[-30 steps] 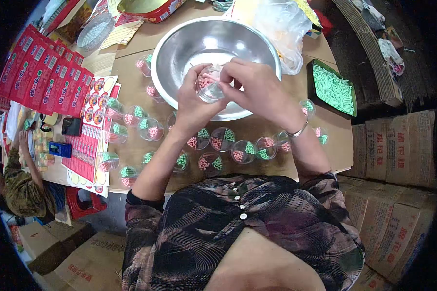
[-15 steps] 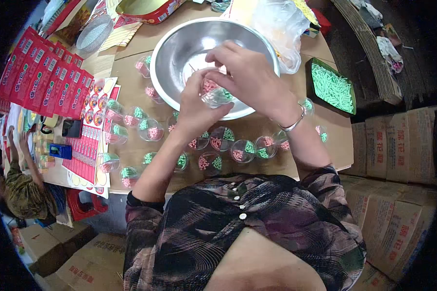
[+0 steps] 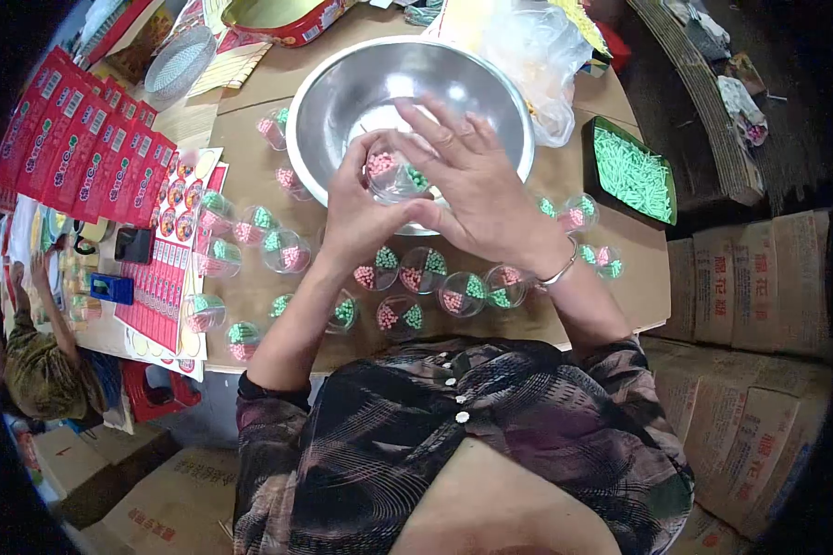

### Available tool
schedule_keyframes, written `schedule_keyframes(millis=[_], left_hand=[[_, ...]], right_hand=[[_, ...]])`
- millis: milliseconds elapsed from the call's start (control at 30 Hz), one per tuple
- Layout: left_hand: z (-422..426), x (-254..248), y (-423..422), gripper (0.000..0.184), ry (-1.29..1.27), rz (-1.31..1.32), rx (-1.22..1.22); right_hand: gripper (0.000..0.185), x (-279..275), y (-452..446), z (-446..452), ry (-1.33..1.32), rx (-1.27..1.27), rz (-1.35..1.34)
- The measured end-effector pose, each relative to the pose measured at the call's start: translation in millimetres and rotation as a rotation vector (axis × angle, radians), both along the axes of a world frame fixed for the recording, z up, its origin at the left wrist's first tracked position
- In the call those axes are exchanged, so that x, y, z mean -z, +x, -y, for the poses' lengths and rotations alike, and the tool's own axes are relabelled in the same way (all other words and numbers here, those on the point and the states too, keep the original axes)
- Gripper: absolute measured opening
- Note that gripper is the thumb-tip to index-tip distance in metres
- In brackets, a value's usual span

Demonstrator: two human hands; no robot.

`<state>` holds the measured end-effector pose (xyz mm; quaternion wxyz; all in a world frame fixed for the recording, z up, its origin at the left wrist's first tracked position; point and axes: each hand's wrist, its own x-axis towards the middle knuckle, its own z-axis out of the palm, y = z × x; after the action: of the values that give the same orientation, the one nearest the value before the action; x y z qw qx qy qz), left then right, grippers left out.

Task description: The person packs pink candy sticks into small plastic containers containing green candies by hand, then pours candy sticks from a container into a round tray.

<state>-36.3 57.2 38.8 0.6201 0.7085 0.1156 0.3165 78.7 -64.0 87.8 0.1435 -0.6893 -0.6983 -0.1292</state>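
My left hand is wrapped round a clear round cup with pink and green sticks in it, held over the near rim of a steel bowl. Beside it, my right hand has its fingers spread, the palm turned toward the cup and its thumb close to the cup's lower edge. Several similar cups of pink and green sticks stand below and left of the bowl, one of them near my body. Green sticks fill a dark tray on the right.
A plastic bag lies right of the bowl, a red tin behind it. Red printed packets and sticker sheets are at the left. Another person is at the far left. Cartons are stacked at the right.
My right hand has left its pinch at the cup and opened, fingers spread beside it. The cup in my left hand has tilted, and green sticks now show beside the pink ones.
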Motion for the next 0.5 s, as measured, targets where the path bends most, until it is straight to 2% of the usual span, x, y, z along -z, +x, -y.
schedule_keyframes(millis=[100,233,267,400,467,500], left_hand=[[0,4,-9,0.069,-0.002,0.010,-0.010],[2,0,-15,0.073,0.071,-0.064,-0.006],[2,1,-17,0.073,0.069,-0.068,-0.010],[1,3,-16,0.075,0.118,0.068,0.036],[3,5,-15,0.075,0.117,0.083,0.039],[2,5,-15,0.076,0.120,0.098,0.034]], right_hand=[[0.051,5,0,4,0.018,-0.020,-0.061],[0.037,-1,20,8,0.234,0.021,-0.588],[0.037,1,25,8,0.231,0.018,-0.592],[0.027,32,55,-1,-0.403,0.379,-0.256],[0.023,66,72,-14,-0.690,0.459,-0.154],[0.023,66,71,-20,-0.686,0.461,-0.153]])
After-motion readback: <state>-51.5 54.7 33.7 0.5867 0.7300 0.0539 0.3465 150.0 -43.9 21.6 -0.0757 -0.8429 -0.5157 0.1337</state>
